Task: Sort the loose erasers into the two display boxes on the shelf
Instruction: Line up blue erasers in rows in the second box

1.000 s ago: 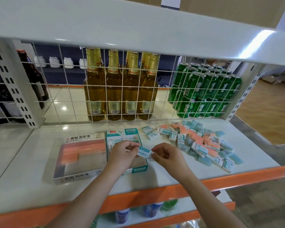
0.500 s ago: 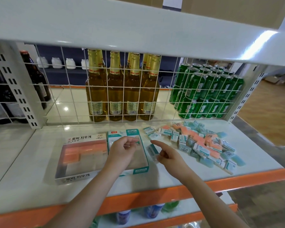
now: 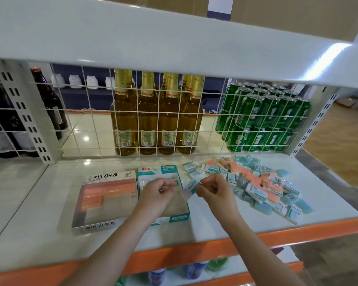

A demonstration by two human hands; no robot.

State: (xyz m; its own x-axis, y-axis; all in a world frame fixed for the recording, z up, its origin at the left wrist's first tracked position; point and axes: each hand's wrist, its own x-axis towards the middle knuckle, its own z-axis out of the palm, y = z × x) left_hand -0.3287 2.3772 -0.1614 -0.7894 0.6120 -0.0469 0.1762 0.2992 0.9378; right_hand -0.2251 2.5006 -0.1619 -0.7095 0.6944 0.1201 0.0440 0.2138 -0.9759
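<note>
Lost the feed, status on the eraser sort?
Right hand pinches a teal eraser beside the teal box. Left hand over that box, fingers curled. Loose pile remains. Nothing blocking.

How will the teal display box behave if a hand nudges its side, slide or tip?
The teal display box is low, wide and lies flat on the shelf, so it will probably slide, not tip. It looks like thin card and is mostly empty, so likely light and easily shifted. The orange box sits right beside it and might get pushed along.

Glossy white shelf [image 3: 50,203], wire grid [image 3: 95,129], cardbd boxes [image 3: 105,223].
</note>
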